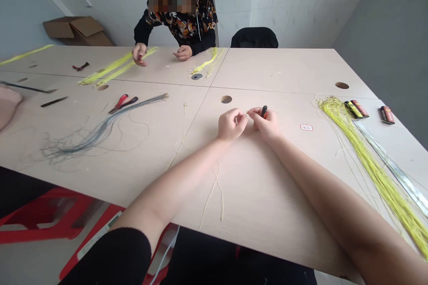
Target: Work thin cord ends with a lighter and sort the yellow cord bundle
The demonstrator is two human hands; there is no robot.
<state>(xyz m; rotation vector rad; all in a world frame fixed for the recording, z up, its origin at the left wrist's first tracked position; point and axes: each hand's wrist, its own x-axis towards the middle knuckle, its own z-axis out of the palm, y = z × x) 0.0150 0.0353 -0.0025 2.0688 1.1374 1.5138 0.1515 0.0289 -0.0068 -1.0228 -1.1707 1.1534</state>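
We sit at a pale wood-look table with both forearms reaching in, our left hand and right hand close together near the middle. Our left fingers are curled into a narrow pinch, though what they grip is too small to tell. Our right fingers close around a short black-and-red handle, and a tiny gold-coloured piece shows just between the two hands. Pale loose strands lie below our forearms. To the right is a long bundle of yellow strands beside a metal strip and black-and-yellow packets; to the left, red-handled pliers lie near a grey wire bundle. Across the table, a co-worker's hands rest near more yellow strands - one hand touching them, it seems.
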